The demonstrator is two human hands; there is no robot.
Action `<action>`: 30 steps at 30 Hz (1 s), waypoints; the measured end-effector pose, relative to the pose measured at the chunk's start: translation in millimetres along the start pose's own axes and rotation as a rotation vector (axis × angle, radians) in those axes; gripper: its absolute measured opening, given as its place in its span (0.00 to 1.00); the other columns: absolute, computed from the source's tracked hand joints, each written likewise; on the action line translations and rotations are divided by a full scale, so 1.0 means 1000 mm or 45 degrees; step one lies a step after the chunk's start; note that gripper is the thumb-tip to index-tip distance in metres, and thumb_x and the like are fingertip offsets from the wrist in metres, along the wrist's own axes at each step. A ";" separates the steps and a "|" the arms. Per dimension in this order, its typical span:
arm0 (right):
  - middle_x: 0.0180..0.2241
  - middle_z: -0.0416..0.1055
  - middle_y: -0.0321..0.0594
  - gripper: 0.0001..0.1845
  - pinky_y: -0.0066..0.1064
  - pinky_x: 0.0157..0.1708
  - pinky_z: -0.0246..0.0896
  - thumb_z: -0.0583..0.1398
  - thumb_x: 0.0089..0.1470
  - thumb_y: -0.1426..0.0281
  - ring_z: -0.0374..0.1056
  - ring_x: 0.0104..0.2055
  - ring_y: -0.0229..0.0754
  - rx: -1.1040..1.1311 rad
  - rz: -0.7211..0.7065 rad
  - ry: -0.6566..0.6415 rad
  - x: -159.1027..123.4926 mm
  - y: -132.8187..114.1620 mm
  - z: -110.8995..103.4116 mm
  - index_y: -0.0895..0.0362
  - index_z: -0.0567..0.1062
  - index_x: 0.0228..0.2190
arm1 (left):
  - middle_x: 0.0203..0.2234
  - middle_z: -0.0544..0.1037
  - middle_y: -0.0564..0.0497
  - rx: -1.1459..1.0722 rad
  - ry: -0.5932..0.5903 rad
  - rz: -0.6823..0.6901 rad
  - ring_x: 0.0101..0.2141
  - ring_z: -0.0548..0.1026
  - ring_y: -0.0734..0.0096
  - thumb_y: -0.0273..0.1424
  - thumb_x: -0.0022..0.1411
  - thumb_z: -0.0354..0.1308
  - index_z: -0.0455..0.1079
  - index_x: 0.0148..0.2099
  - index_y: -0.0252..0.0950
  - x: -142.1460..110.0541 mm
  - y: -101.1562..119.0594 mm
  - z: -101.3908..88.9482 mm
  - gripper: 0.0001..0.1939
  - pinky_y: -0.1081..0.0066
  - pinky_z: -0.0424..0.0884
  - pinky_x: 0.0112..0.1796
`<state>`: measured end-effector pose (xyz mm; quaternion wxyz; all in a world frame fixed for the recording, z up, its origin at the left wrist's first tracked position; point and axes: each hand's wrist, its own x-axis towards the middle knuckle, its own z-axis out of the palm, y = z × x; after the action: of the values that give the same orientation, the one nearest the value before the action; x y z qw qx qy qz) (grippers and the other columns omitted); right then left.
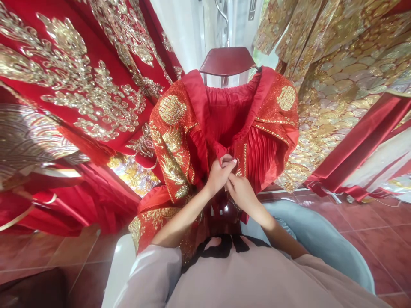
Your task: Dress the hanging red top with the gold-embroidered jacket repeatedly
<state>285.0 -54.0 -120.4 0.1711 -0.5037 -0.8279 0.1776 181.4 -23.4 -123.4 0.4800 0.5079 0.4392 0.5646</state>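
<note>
A red pleated skirt (pixel 260 149) with a gathered waistband and gold-embroidered panels hangs open in front of me from a dark red hanger (pixel 227 61). At the front of its waistband, both my hands meet with bent fingers. My left hand (pixel 221 173) is closed, its fingertips pinched at the red fabric edge. Just to the right and slightly lower, my right hand (pixel 239 185) is closed too, its fingertips against the left hand's. Whatever small part lies between the fingers is hidden. A round gold emblem (pixel 172 109) shows on the left panel.
Red cloth with gold sequins (pixel 105 98) hangs on the left, a gold scale-patterned garment (pixel 346 85) on the right. A grey-blue chair (pixel 337 239) stands at lower right, and a white seat edge (pixel 120 265) at lower left. The floor (pixel 369 222) is reddish tile.
</note>
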 end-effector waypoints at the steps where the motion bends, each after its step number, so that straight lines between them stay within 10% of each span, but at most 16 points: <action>1: 0.31 0.75 0.45 0.15 0.28 0.31 0.55 0.48 0.62 0.75 0.72 0.31 0.43 -0.032 -0.008 -0.002 -0.001 0.002 -0.001 0.62 0.73 0.36 | 0.23 0.69 0.55 -0.004 -0.028 -0.034 0.26 0.69 0.78 0.34 0.55 0.58 0.67 0.31 0.32 0.000 0.001 -0.001 0.09 0.77 0.66 0.31; 7: 0.29 0.76 0.42 0.16 0.29 0.30 0.57 0.50 0.61 0.69 0.72 0.29 0.44 -0.012 0.065 0.330 -0.002 0.016 -0.003 0.57 0.76 0.38 | 0.22 0.70 0.53 -0.047 0.031 0.039 0.25 0.69 0.77 0.43 0.57 0.57 0.69 0.26 0.31 -0.003 0.003 -0.005 0.18 0.77 0.66 0.28; 13: 0.35 0.78 0.41 0.13 0.30 0.39 0.66 0.56 0.56 0.66 0.73 0.34 0.41 0.655 0.056 0.780 0.022 0.016 -0.002 0.57 0.79 0.34 | 0.21 0.69 0.55 -0.094 0.178 0.082 0.18 0.64 0.81 0.43 0.59 0.56 0.69 0.33 0.32 -0.008 0.006 -0.006 0.17 0.78 0.64 0.21; 20: 0.26 0.75 0.38 0.17 0.27 0.26 0.64 0.64 0.45 0.63 0.68 0.24 0.35 1.622 0.164 0.687 0.043 -0.012 -0.004 0.60 0.73 0.36 | 0.19 0.68 0.58 -0.163 0.245 0.082 0.14 0.58 0.85 0.37 0.55 0.60 0.62 0.32 0.34 -0.009 0.007 -0.004 0.12 0.80 0.55 0.16; 30: 0.26 0.67 0.28 0.23 0.22 0.26 0.60 0.62 0.46 0.66 0.65 0.26 0.31 1.813 -0.006 0.696 0.029 -0.018 0.005 0.51 0.58 0.42 | 0.17 0.64 0.58 -0.119 0.089 0.041 0.19 0.61 0.81 0.37 0.54 0.61 0.66 0.30 0.34 -0.008 0.009 -0.008 0.12 0.78 0.62 0.23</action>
<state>255.8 -36.1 -113.5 0.6540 -0.2960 -0.4428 0.5372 173.1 -32.8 -116.4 0.4783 0.4719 0.4206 0.6096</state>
